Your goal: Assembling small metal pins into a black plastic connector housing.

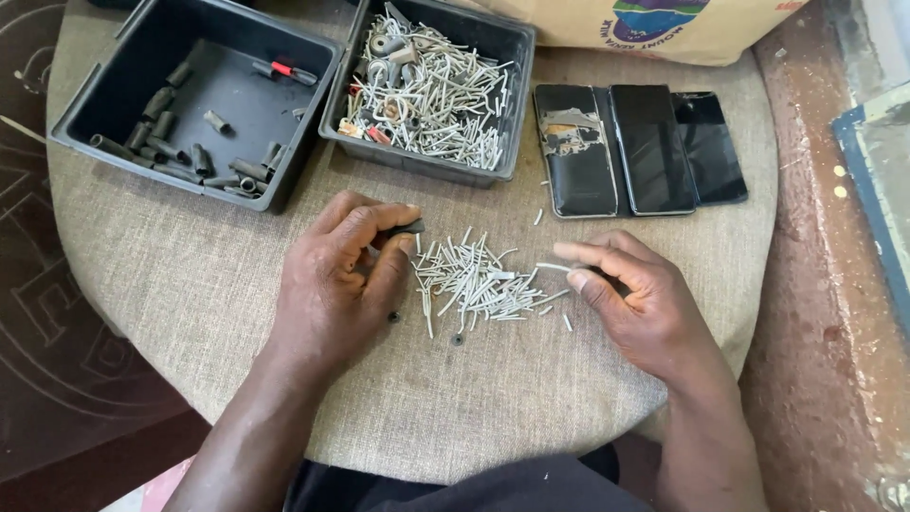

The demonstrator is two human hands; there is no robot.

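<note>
Here the left hand (346, 275) is curled, its thumb and forefinger pinching a short dark tube piece (409, 228) at the near left edge of a pile of pale metal pins (474, 283). The right hand (635, 299) pinches one thin pale pin (553, 268) between thumb and forefinger, just right of that pile. The pile lies loose on the round table covered in burlap cloth (190, 275), between both hands. Beyond the left hand sits a dark tray (114, 90) holding more tube pieces; beside it, a second tray (517, 57) is heaped with pins. Right of that lie three dark phones (640, 147), side by side.
</note>
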